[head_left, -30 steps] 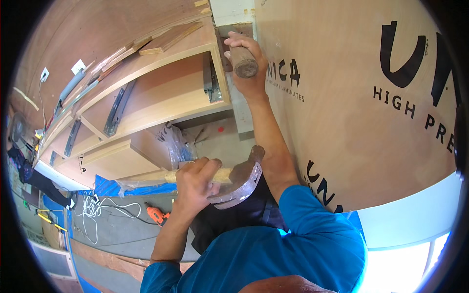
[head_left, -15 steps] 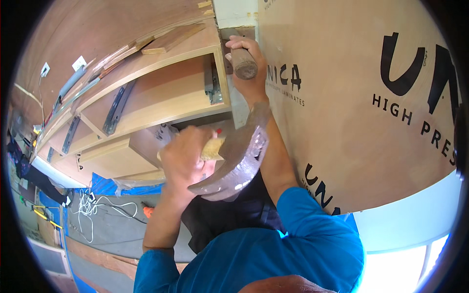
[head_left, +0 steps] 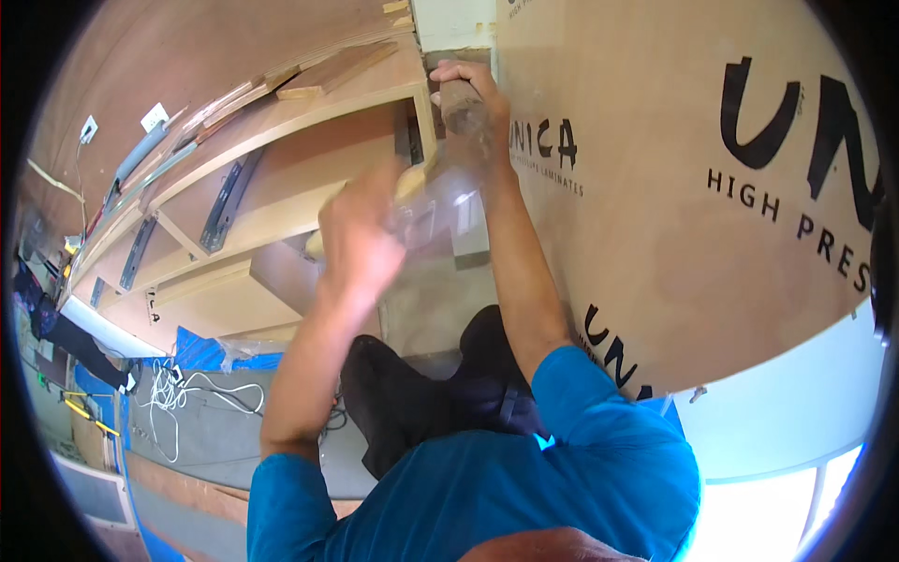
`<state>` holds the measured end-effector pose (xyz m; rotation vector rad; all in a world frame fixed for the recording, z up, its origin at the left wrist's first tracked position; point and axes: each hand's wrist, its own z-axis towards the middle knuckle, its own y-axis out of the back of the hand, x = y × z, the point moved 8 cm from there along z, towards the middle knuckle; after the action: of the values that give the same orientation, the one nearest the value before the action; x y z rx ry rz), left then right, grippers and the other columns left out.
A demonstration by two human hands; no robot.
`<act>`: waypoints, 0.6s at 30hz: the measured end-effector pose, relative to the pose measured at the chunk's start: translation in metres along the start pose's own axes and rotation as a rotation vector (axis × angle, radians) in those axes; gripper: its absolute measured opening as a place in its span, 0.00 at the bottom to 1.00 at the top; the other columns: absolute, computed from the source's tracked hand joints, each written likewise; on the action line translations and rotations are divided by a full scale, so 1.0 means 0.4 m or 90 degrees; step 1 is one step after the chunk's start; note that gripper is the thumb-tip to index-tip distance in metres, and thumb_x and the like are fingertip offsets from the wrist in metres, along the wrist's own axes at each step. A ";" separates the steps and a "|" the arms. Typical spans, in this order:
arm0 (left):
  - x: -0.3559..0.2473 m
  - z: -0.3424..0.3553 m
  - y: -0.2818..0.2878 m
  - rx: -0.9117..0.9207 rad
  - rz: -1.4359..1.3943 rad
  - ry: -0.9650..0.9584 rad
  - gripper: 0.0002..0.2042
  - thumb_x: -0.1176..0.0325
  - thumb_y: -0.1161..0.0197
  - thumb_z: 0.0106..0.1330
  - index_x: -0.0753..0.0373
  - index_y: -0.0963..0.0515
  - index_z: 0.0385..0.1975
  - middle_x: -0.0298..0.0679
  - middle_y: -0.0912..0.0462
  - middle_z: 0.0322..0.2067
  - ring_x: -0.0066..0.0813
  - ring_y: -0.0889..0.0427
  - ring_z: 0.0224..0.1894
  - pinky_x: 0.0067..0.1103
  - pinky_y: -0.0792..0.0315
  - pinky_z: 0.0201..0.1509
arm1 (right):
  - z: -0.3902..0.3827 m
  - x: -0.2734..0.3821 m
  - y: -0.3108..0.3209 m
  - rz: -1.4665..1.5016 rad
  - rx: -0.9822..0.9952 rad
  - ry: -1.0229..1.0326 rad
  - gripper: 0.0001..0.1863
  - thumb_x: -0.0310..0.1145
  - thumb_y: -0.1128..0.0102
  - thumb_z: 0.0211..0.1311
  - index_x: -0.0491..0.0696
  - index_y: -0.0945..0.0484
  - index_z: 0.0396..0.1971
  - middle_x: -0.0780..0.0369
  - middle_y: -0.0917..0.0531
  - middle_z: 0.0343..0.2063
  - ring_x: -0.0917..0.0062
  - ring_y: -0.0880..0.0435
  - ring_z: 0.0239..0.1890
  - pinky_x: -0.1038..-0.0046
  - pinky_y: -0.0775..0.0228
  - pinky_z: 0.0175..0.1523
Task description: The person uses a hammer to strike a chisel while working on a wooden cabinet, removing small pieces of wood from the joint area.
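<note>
Nearest my camera I have one blue shirt (head_left: 403, 496) along the lower edge, with two dark-trousered knees (head_left: 440, 389) above it. I count two hands: the left hand (head_left: 361, 239), near the centre of the frame, is wrapped around one hammer (head_left: 433, 211), its head blurred enough that I can't tell whether it touches anything; the right hand (head_left: 494, 108), at upper centre, grips one thick wooden handle (head_left: 459, 101) with its end toward me. To their left I see one pale wood cabinet (head_left: 309, 178), where I make out four dark runners (head_left: 225, 208) and several loose wood strips on top. One big panel (head_left: 674, 206) with black lettering fills the right side. The grey floor (head_left: 253, 445) at lower left carries a tangled white cable (head_left: 169, 389); two outlets (head_left: 154, 117) sit on the brown wall (head_left: 187, 56), upper left.
</note>
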<state>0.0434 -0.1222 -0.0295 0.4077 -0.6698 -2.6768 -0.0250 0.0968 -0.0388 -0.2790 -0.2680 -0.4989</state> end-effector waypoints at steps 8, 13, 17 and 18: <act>-0.078 -0.017 0.020 -0.037 0.075 -0.126 0.22 0.69 0.28 0.39 0.58 0.19 0.40 0.44 0.16 0.34 0.50 0.14 0.35 0.38 0.21 0.38 | 0.027 0.065 0.008 -0.066 -0.018 0.053 0.16 0.12 0.34 0.58 0.46 0.19 0.44 0.60 0.11 0.45 0.69 0.13 0.56 0.68 0.24 0.63; -0.162 0.006 0.063 -0.026 -0.124 -0.167 0.21 0.70 0.29 0.40 0.58 0.20 0.40 0.45 0.17 0.29 0.51 0.14 0.31 0.38 0.22 0.34 | 0.019 0.050 0.012 -0.018 -0.012 -0.018 0.16 0.13 0.34 0.59 0.46 0.19 0.44 0.60 0.11 0.45 0.68 0.13 0.57 0.67 0.23 0.62; -0.028 0.057 -0.039 0.117 -0.049 0.113 0.22 0.73 0.28 0.47 0.55 0.19 0.46 0.44 0.14 0.30 0.54 0.13 0.33 0.40 0.18 0.38 | 0.035 0.050 0.008 -0.049 -0.006 0.041 0.17 0.13 0.32 0.58 0.47 0.18 0.45 0.59 0.11 0.47 0.69 0.13 0.56 0.69 0.23 0.62; -0.074 0.028 -0.004 0.096 0.134 0.022 0.23 0.72 0.26 0.46 0.55 0.19 0.46 0.42 0.12 0.35 0.50 0.11 0.38 0.37 0.17 0.43 | 0.025 0.056 0.006 -0.055 -0.011 0.046 0.17 0.13 0.32 0.59 0.47 0.18 0.45 0.58 0.11 0.47 0.69 0.14 0.55 0.69 0.23 0.62</act>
<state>0.0655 -0.1047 -0.0154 0.3970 -0.8582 -2.4244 -0.0067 0.0924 -0.0229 -0.2662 -0.2063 -0.5956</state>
